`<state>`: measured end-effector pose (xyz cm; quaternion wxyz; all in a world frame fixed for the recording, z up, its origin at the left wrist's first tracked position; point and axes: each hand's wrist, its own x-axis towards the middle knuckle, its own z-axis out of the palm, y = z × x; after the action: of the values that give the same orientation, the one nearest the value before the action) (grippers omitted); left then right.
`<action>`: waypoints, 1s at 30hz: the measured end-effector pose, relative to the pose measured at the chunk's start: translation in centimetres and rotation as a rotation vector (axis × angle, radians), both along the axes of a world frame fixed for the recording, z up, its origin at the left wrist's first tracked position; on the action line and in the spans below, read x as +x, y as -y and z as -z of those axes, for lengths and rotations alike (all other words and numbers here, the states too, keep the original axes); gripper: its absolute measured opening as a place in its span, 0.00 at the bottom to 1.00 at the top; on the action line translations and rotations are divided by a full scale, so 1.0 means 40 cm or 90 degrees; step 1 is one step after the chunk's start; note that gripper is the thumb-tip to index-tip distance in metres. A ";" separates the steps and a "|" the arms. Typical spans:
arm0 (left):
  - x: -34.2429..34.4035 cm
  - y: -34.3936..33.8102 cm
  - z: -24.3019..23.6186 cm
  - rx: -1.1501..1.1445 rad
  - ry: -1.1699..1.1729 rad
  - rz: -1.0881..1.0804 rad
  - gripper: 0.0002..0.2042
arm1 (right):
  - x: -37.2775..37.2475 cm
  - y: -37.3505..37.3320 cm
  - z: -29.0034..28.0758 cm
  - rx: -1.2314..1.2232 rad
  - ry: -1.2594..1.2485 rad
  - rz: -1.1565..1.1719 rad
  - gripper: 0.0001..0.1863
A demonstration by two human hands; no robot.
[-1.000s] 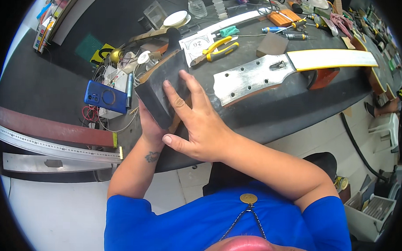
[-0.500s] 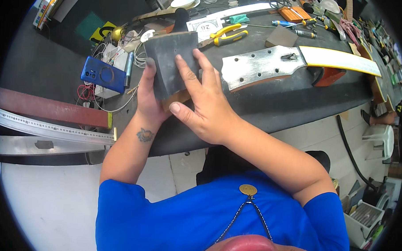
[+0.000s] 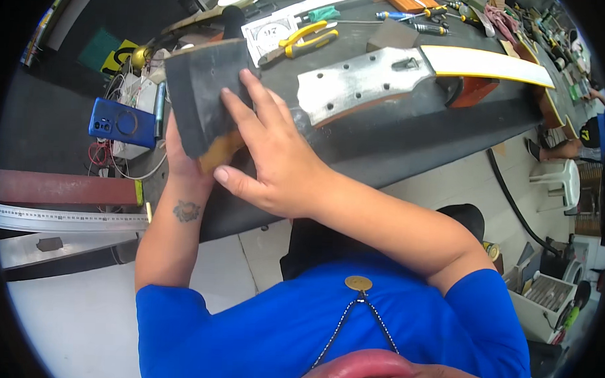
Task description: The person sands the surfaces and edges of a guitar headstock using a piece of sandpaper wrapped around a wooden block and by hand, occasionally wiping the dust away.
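A sanding block wrapped in dark sandpaper is tilted up over the near side of the workbench, its bare wood showing at the lower edge. My left hand supports it from behind at the left, with most of its fingers hidden. Across the dark face lie the spread fingertips of my right hand, its thumb stretched out below the lower edge. Just right of this hand is a guitar neck, its pale headstock pierced with several peg holes and its white fingerboard side edged in yellow.
Yellow-handled pliers lie beyond the headstock, near a brown block and screwdrivers. An orange-brown support is under the neck. At left are a blue phone, cables, a reddish-brown beam and a ruler. A stool stands right.
My view has shifted, so the bench items appear farther left and higher. My right thumb has come away from the block's lower edge; the left hand still supports the block.
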<state>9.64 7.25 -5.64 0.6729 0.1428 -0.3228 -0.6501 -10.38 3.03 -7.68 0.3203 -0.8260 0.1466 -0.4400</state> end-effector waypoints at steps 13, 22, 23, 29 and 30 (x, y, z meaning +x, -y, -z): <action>-0.016 -0.016 -0.027 0.023 -0.024 -0.019 0.43 | -0.010 -0.006 -0.019 -0.020 -0.033 0.027 0.48; -0.074 -0.006 -0.011 0.044 0.262 -0.098 0.28 | 0.005 -0.019 -0.014 -0.073 0.060 -0.025 0.65; -0.076 -0.009 -0.002 0.008 0.326 -0.119 0.28 | 0.008 -0.021 -0.010 -0.079 0.063 -0.021 0.65; -0.078 -0.035 -0.014 0.034 0.190 -0.088 0.37 | 0.020 -0.027 -0.010 -0.110 0.008 0.008 0.71; -0.072 -0.034 -0.013 0.005 0.232 -0.102 0.36 | 0.021 -0.028 -0.012 -0.109 0.009 0.008 0.71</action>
<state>6.77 8.62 -5.14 0.6524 0.2857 -0.4242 -0.5593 -9.52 4.16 -7.20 0.2472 -0.8462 0.1112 -0.4587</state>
